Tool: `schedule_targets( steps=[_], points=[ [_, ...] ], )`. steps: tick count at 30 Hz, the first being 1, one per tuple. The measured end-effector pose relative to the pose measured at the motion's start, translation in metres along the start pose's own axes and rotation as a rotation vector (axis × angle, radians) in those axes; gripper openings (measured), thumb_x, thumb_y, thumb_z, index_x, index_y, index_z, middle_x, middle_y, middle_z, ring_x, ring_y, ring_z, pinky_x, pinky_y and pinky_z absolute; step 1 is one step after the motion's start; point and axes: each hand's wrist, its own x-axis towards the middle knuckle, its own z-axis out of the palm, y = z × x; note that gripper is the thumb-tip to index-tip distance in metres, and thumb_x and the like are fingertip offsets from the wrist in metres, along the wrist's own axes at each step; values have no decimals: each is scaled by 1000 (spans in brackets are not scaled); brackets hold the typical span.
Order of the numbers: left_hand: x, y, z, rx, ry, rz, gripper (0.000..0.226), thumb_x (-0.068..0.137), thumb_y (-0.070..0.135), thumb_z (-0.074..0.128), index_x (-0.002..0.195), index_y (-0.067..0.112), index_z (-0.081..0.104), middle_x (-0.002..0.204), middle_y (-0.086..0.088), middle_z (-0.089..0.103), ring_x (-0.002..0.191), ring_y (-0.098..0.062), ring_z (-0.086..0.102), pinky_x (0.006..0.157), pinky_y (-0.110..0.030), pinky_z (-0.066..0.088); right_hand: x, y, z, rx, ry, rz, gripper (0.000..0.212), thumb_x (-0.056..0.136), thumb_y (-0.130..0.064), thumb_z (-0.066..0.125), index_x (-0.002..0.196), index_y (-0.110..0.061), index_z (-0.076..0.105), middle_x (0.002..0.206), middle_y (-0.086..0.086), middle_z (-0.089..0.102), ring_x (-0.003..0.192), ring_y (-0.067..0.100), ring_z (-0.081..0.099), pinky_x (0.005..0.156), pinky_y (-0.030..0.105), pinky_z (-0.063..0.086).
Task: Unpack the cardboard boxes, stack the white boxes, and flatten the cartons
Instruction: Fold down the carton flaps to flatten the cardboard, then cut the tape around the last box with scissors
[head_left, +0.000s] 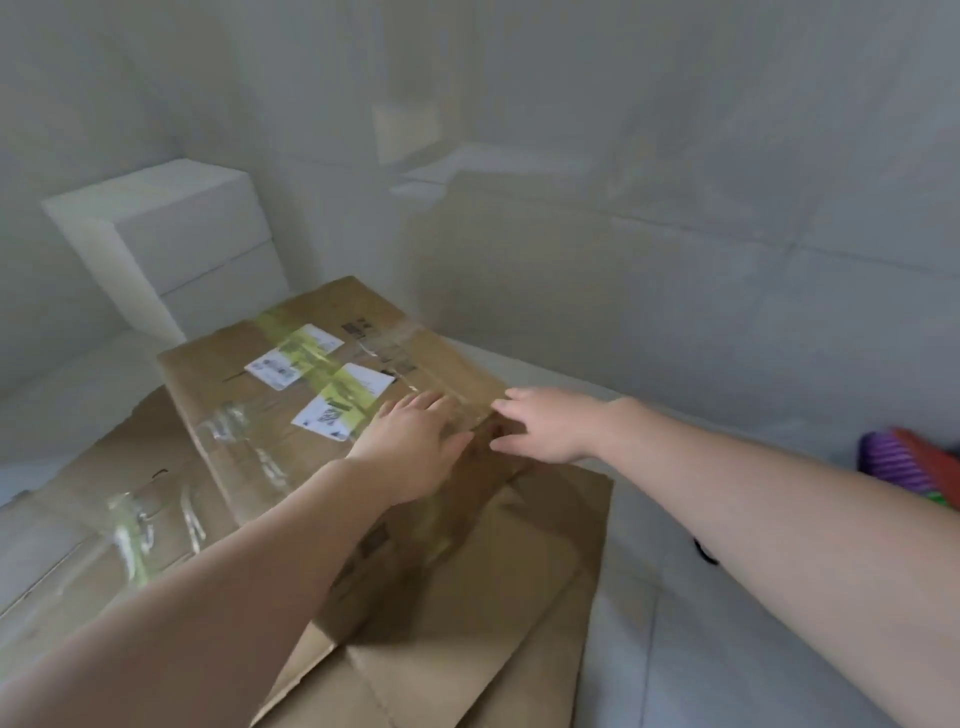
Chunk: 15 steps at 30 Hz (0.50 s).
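Where yellow-green tape crosses it, the cardboard box (311, 395) carries three white labels (343, 387), print blurred, unreadable. Left hand (415, 447) lies flat on top, fingers straight; right hand (545, 423) spread at its right edge, holding nothing.

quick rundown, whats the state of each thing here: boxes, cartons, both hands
cardboard box: closed, taped, labels on top, resting on flattened cartons
flattened cartons: lying flat on the floor under the box
white boxes: stacked against the wall, closed
left hand: fingers straight, pressing flat on the box top
right hand: fingers spread, at the box's near right corner, gripping nothing
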Motion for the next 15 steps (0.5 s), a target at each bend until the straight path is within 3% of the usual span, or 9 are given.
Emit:
schedule_targets(
  steps=[9,12,15],
  points=[
    [79,123,54,-12,-79,228,41,96,37,43,133,20,47,136,-1,49,125,-24,44,103,-34,33,-78,177,91,213,65,442,43,94,-37,52,129,-12,55,129,12,57,118,28,52,95,32,43],
    [91,146,79,-66,-134,252,37,96,36,44,130,23,49,132,2,52,119,-22,50,98,-36,41,-94,209,133,263,33,530,30,89,-27,56,112,-9,64,114,12,64,105,28,58,84,29,47],
    [91,152,95,-73,-176,294,34,95,35,45,127,24,52,128,5,56,116,-21,53,95,-36,44,-98,220,171,271,-48,560,23,87,-22,55,104,-10,66,107,10,64,97,27,60,69,23,41]
  ],
)
